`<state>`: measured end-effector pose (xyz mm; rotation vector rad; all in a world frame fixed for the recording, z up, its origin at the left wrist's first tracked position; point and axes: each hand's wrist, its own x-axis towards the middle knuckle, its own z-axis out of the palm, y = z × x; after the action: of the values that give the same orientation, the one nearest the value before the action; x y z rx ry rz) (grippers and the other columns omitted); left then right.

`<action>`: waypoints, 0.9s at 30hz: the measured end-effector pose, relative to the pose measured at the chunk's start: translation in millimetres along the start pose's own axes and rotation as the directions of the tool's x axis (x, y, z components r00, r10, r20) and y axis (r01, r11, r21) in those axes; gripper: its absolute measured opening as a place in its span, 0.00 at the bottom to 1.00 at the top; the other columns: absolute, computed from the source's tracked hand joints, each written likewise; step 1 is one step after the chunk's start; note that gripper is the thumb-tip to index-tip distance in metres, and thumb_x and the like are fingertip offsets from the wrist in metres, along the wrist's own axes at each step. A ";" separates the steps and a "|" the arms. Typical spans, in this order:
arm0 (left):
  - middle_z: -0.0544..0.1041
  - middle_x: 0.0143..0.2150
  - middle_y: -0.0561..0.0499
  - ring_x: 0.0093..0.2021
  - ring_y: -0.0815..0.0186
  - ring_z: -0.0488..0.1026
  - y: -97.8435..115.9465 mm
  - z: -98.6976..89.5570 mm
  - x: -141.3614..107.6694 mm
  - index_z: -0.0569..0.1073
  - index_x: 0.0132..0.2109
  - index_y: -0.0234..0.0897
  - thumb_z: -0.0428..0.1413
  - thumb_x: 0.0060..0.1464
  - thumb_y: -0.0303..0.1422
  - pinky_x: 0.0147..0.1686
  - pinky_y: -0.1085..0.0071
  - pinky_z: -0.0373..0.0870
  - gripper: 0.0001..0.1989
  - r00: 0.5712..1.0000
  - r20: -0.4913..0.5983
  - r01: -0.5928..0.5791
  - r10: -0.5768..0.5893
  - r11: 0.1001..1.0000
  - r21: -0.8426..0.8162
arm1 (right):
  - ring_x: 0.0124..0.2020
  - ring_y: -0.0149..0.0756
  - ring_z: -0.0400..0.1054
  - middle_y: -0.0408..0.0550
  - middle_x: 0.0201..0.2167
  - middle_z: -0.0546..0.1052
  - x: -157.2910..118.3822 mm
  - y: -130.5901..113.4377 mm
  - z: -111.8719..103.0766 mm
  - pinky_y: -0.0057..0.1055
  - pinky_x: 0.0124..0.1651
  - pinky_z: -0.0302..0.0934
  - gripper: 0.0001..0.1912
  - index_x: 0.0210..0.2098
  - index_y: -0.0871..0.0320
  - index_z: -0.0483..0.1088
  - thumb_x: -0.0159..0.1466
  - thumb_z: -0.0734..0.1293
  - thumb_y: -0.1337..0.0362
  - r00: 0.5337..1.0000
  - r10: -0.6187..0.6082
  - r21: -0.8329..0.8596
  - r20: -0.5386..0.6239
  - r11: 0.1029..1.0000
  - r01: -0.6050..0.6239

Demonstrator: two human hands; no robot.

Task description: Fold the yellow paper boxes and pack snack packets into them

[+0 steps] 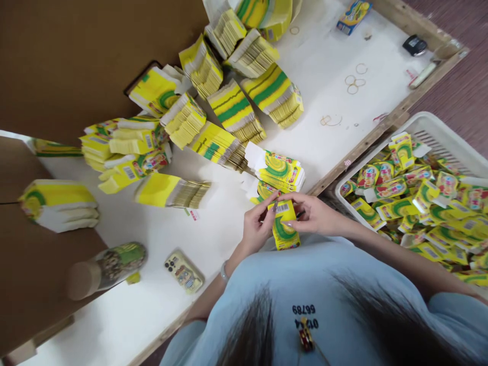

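A small yellow and green cardboard box (285, 226) with a barcode near its top is held between my two hands, close to my body at the table's edge. My left hand (258, 223) grips its upper left corner, thumb across the front. On the other side my right hand (310, 213) closes on the box, with its thumb on the front and fingers behind. Just beyond my hands lies a stack of flat yellow cartons (280, 170) with white flaps, and another carton (265, 190) is partly covered by my fingers.
Bundles of flat cartons (236, 112) spread over the white table (324, 61). A basket (345, 190) full of yellow boxes stands at the right. A phone (185, 271) and a jar (120, 262) lie at left. Rubber bands (353, 84), a blue box (354, 16) and a black object (415, 46) sit far right.
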<state>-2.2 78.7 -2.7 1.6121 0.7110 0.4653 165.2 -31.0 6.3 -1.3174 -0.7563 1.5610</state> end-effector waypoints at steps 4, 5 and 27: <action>0.85 0.50 0.41 0.37 0.65 0.83 -0.6 0.0 1.0 0.79 0.59 0.37 0.54 0.67 0.47 0.38 0.71 0.80 0.23 1.000 0.014 -0.012 0.012 1.000 0.017 | 0.34 0.34 0.76 0.46 0.39 0.81 2.5 -2.9 -3.1 0.30 0.35 0.73 0.28 0.57 0.53 0.70 0.58 0.75 0.61 0.999 -0.024 0.001 -0.030 1.000 0.025; 0.85 0.50 0.42 0.37 0.65 0.83 -1.2 -0.2 1.1 0.79 0.59 0.37 0.53 0.68 0.46 0.39 0.71 0.80 0.23 1.000 0.018 -0.023 0.023 1.000 0.020 | 0.34 0.35 0.76 0.45 0.39 0.81 2.6 -3.3 -3.3 0.30 0.35 0.73 0.27 0.57 0.53 0.71 0.58 0.75 0.62 0.999 -0.034 -0.012 -0.040 0.999 0.033; 0.72 0.52 0.36 0.54 0.52 0.69 -50.5 -36.6 49.9 0.68 0.55 0.33 0.62 0.57 0.48 0.57 0.53 0.66 0.28 0.907 -0.391 0.119 0.159 0.791 0.600 | 0.43 0.49 0.78 0.57 0.44 0.82 -50.1 -2.8 -82.9 0.50 0.46 0.73 0.20 0.52 0.55 0.77 0.68 0.64 0.51 0.789 -0.173 -0.456 -0.590 0.877 -0.149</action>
<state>0.7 142.3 -50.9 2.1606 1.2771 0.6572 245.8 -84.7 9.0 -2.0506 -0.7383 0.8277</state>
